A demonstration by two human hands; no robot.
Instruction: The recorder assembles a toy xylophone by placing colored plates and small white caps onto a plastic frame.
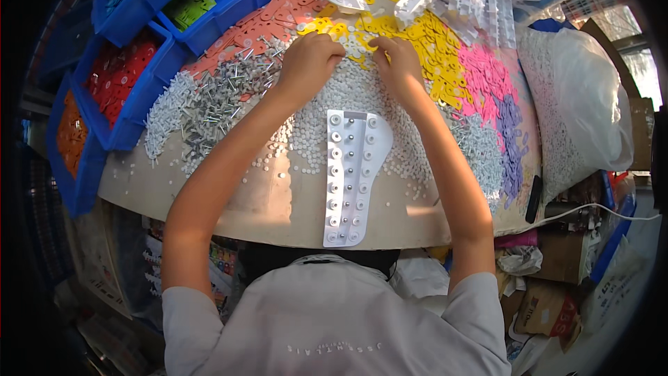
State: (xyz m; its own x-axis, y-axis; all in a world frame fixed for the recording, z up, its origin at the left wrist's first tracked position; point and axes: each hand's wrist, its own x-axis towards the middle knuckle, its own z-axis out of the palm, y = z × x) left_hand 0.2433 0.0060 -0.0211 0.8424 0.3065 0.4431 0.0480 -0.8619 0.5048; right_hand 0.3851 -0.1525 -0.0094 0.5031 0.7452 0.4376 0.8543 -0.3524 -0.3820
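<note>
My left hand is closed, its fingers curled over the far side of a heap of small white plastic caps, beside flat yellow plastic pieces. Opposite it, my right hand pinches at the edge of the yellow pile, thumb and finger together. Whatever sits in either pinch is too small or hidden to make out. Between my forearms lies a white plastic holder, long with one curved side. Two rows of round white caps run along it, with metal pins down its middle channel.
Metal pins and coral pieces spread left. Pink and purple pieces lie right. Blue bins stand at the left edge. More white holders pile up at the back; a plastic sack stands right.
</note>
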